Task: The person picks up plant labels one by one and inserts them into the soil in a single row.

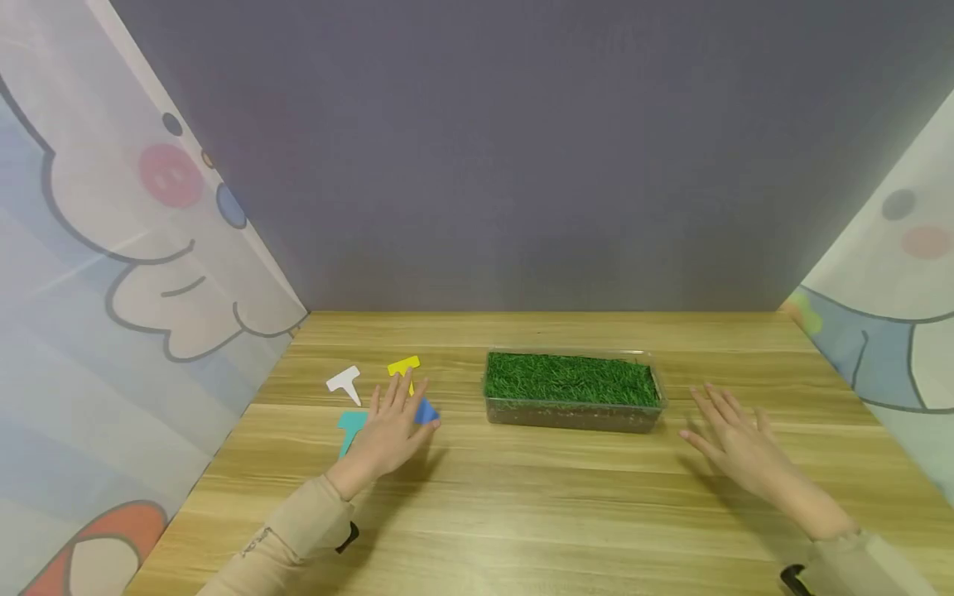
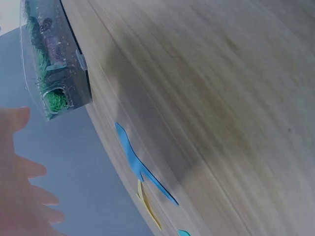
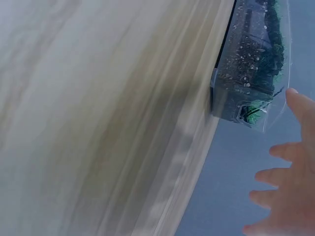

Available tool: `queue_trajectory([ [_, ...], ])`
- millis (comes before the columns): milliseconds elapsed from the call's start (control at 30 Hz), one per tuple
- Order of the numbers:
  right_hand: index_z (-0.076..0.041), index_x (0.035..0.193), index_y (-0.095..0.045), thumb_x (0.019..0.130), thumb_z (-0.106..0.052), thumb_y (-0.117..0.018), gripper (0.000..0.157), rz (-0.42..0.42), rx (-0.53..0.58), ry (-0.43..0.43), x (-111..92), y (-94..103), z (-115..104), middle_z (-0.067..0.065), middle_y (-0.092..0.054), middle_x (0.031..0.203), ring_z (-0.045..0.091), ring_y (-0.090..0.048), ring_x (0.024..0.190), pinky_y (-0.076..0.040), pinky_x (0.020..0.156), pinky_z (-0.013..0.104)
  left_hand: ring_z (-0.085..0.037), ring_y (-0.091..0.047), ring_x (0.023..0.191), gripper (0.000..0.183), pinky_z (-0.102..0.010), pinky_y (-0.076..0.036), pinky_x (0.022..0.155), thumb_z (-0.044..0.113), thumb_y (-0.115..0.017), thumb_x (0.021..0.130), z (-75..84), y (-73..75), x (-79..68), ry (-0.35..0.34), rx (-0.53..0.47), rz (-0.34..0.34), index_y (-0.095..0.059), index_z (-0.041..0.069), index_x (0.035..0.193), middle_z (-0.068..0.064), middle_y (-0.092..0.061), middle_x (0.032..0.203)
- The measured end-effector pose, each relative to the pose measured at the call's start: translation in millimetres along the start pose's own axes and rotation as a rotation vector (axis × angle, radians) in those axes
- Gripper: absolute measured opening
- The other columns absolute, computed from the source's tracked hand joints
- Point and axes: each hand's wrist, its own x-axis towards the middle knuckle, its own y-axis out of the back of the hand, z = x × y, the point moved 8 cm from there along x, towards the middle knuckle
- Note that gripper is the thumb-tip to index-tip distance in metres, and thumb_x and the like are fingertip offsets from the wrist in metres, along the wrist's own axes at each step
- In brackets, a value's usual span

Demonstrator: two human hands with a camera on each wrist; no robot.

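Observation:
My left hand (image 1: 387, 434) hovers over several T-shaped plant labels at the left of the table, fingers straight and spread. Partly under it lie a blue label (image 1: 426, 412), a yellow label (image 1: 403, 365) and a teal label (image 1: 352, 422); a white label (image 1: 344, 382) lies just beyond. In the left wrist view the blue label (image 2: 133, 155) lies flat below the hand. A clear plastic box (image 1: 574, 418) with soil and green grass (image 1: 570, 378) stands in the middle. To its right my right hand (image 1: 745, 447) is held above the table, fingers straight, holding nothing.
The wood-grain table (image 1: 522, 513) meets a plain grey panel (image 1: 537, 165) at its back edge. Light panels with cartoon figures stand along the left (image 1: 89, 290) and right (image 1: 902, 331) sides.

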Motion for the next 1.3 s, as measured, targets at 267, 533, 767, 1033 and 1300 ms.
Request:
queue_trajectory([
  [267, 0.008, 0.135, -0.021, 0.091, -0.032, -0.047, 0.064, -0.024, 0.134, -0.005, 6.8, 0.7, -0.2, 0.036, -0.022, 0.133, 0.055, -0.021, 0.118, -0.006, 0.090, 0.071, -0.035, -0.007, 0.133, 0.063, -0.055, -0.003, 0.104, 0.042, -0.041, 0.091, 6.1, 1.4, 5.8, -0.013, -0.033, 0.002, -0.022, 0.007, 0.140, -0.020, -0.013, 0.144],
  [533, 0.015, 0.131, -0.024, 0.091, -0.022, -0.050, 0.060, -0.039, 0.245, 0.042, 16.9, 7.7, -4.9, 0.041, -0.025, 0.128, 0.060, -0.029, 0.108, -0.026, 0.085, 0.067, -0.032, -0.011, 0.133, 0.058, -0.053, -0.008, 0.104, 0.037, -0.042, 0.093, 15.6, 2.5, 16.0, -0.037, -0.099, 0.002, -0.027, 0.004, 0.138, -0.020, -0.015, 0.144],
  [767, 0.014, 0.131, -0.025, 0.093, -0.027, -0.044, 0.059, -0.110, 0.280, -0.032, 28.9, 5.6, -1.8, 0.039, -0.027, 0.128, 0.057, -0.031, 0.109, -0.028, 0.087, 0.064, -0.038, -0.026, 0.126, 0.057, -0.050, -0.022, 0.102, 0.033, -0.045, 0.092, 28.6, 4.0, 28.0, -0.049, -0.217, 0.010, -0.030, 0.002, 0.136, -0.024, -0.024, 0.139],
  [1033, 0.015, 0.130, -0.028, 0.094, -0.027, -0.042, 0.057, -0.116, 0.301, -0.031, 44.4, 7.3, -4.7, 0.039, -0.043, 0.115, 0.051, -0.050, 0.094, -0.037, 0.081, 0.060, -0.039, -0.031, 0.123, 0.054, -0.050, -0.027, 0.100, 0.032, -0.045, 0.092, 40.8, 3.3, 42.7, -0.007, -0.311, 0.002, -0.033, 0.003, 0.135, -0.023, -0.029, 0.138],
  [1300, 0.017, 0.128, -0.029, 0.095, -0.024, -0.041, 0.054, -0.112, 0.332, -0.037, 57.3, 9.2, -2.5, 0.040, -0.034, 0.122, 0.053, -0.045, 0.100, -0.040, 0.080, 0.058, -0.034, -0.033, 0.124, 0.050, -0.046, -0.027, 0.101, 0.030, -0.043, 0.093, 43.9, -2.4, 59.2, 0.052, -0.427, -0.015, -0.035, 0.001, 0.133, -0.020, -0.034, 0.136],
])
